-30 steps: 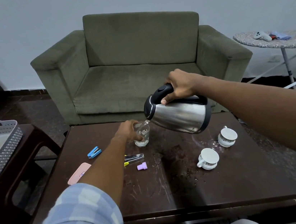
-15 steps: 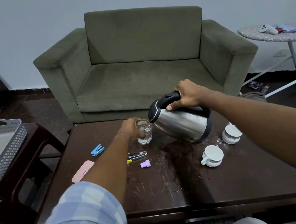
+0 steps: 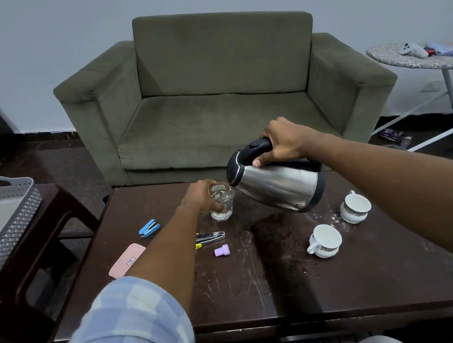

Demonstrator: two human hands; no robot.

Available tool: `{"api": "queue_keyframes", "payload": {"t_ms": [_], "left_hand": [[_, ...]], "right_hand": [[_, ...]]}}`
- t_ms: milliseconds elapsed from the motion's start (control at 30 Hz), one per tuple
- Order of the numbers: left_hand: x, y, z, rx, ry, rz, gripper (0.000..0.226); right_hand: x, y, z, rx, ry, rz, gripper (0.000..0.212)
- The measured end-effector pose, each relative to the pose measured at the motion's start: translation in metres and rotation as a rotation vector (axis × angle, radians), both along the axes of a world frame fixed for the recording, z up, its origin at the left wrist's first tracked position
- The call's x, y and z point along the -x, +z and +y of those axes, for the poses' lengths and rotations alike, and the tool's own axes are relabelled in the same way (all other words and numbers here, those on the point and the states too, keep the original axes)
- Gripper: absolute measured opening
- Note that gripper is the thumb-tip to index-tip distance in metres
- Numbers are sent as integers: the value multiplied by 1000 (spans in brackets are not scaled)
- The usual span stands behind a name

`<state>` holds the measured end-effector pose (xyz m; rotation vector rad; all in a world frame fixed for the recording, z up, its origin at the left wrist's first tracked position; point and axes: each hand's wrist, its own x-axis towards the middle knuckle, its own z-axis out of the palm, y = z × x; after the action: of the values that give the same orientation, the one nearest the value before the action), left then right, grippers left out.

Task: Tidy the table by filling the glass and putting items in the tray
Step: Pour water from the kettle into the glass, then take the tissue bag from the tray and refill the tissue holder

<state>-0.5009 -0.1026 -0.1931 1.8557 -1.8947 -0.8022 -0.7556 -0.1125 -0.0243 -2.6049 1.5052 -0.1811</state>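
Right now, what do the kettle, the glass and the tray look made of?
Kettle: brushed steel body reflecting light, glossy black plastic-looking handle and lid. Glass: clear, faceted base, likely glass. Tray: grey, perforated lattice wall, probably moulded plastic.

No readable text anywhere; the pink case (image 3: 127, 260) near the table's left edge carries a small label, too blurred to read.

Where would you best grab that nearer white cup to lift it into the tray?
Take the nearer white cup by its small loop handle, coming from the left, since the handle juts out toward the person's lower left. It stands upright with its mouth open, so pinching the rim from above would likely work too.
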Motion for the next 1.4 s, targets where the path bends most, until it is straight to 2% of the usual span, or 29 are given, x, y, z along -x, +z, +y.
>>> {"api": "queue_keyframes", "payload": {"t_ms": [467, 633, 800, 1033, 1400], "left_hand": [[2, 4, 3, 10, 9, -8, 83], [2, 3, 3, 12, 20, -1, 86], [2, 0, 5, 10, 42, 22, 90], [7, -9, 10, 31, 74, 54, 92], [57, -16, -12, 104, 85, 86, 96]], "right_hand": [[20, -46, 18, -23, -161, -239, 66], [26, -61, 27, 30, -266, -412, 66], [23, -88, 55, 149, -490, -638, 47], [0, -138, 86, 318, -846, -972, 46], [6, -153, 62, 405, -1004, -1059, 53]]}}
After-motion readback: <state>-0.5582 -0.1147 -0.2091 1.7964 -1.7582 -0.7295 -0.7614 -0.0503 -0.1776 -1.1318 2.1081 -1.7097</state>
